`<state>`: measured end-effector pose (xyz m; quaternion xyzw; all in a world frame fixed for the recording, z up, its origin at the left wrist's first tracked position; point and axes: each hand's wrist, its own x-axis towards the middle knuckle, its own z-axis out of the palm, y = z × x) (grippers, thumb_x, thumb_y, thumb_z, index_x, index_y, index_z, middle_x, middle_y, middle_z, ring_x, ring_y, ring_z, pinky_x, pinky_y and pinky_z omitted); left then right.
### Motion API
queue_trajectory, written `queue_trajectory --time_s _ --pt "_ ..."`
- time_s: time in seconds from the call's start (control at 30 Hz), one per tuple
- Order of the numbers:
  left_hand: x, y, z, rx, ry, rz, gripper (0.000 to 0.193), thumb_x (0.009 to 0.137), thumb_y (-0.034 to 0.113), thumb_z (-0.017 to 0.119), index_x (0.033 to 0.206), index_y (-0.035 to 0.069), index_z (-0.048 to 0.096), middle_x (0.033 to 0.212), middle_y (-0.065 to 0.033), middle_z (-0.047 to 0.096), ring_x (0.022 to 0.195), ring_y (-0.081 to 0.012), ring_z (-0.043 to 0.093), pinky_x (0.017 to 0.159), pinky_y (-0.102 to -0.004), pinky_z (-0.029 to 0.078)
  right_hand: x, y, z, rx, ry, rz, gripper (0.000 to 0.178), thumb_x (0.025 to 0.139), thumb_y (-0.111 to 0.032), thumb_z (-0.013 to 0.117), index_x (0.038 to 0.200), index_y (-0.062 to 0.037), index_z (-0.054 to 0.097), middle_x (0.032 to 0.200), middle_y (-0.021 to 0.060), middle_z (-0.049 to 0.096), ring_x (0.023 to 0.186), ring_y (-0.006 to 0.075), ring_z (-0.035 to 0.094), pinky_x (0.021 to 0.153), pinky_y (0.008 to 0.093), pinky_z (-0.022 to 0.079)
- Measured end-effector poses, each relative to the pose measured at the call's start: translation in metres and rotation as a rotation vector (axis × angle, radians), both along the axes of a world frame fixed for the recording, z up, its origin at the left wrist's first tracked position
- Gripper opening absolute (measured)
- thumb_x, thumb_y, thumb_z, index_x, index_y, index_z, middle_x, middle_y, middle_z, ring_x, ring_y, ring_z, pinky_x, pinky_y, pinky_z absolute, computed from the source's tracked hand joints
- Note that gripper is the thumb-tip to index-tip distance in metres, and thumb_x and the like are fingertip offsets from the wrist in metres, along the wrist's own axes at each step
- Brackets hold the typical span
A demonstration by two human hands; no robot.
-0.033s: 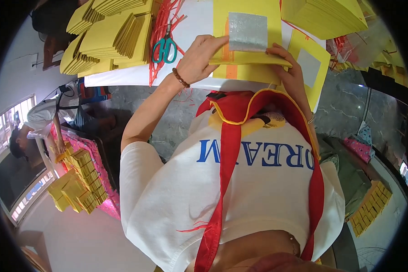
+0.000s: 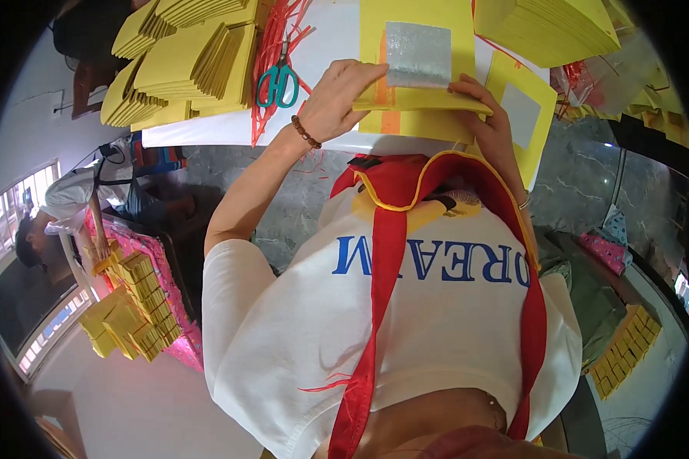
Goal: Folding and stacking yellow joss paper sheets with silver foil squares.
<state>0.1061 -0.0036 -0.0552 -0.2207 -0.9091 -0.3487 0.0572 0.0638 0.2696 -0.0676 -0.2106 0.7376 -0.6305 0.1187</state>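
In front of me lies a yellow paper sheet (image 2: 461, 46) with a silver-grey square panel (image 2: 419, 52) and an orange strip along its left side. Its near part is bent up into a raised fold running crosswise. My left hand (image 2: 335, 99) grips the left end of this fold, index finger stretched toward the silver panel. At the other end my right hand (image 2: 486, 115) holds the fold, fingers on top and thumb out of sight. Teal-handled scissors (image 2: 278, 84) lie left of my left hand, on red plastic strips (image 2: 266, 46).
Stacks of folded yellow paper (image 2: 184, 65) stand at the table's left, another yellow stack (image 2: 547, 30) at the far right. A second panelled sheet (image 2: 522, 111) overlaps the right edge. Off to the left, a person (image 2: 76, 195) handles yellow bundles (image 2: 142, 287) on a pink cloth.
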Motion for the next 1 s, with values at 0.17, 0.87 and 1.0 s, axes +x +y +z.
queue_trajectory --time_s 0.17,0.87,1.0 --pt "-0.006 -0.004 -0.008 -0.259 0.269 0.024 0.056 0.063 0.002 0.060 0.117 0.011 0.055 0.116 -0.0060 0.054 0.100 -0.0267 0.048 0.086 -0.0373 0.038 -0.007 0.008 -0.013 -0.019 0.092 0.072 0.035 0.075 0.003 0.059 0.108 -0.0075 0.059 0.114 0.0060 0.058 0.124 0.0250 0.041 0.102 0.0349 0.032" --pt "0.009 0.008 0.010 -0.024 -0.321 0.266 0.024 0.090 0.023 0.051 0.100 0.002 0.060 0.067 -0.0146 0.059 0.059 -0.0284 0.057 0.055 -0.0356 0.043 -0.004 0.004 0.022 0.329 -0.054 0.035 0.025 0.076 -0.014 0.064 0.100 -0.0075 0.063 0.097 0.0071 0.064 0.090 0.0202 0.060 0.074 0.0308 0.045" --pt "-0.004 0.014 -0.002 0.450 -0.413 0.352 0.027 0.089 0.022 0.054 0.102 -0.001 0.059 0.062 -0.0079 0.058 0.053 -0.0112 0.050 0.052 -0.0266 0.041 -0.004 -0.020 0.024 -0.064 -0.274 -0.242 0.033 0.080 -0.016 0.065 0.110 -0.0029 0.060 0.095 0.0115 0.065 0.087 0.0126 0.060 0.073 0.0266 0.048"
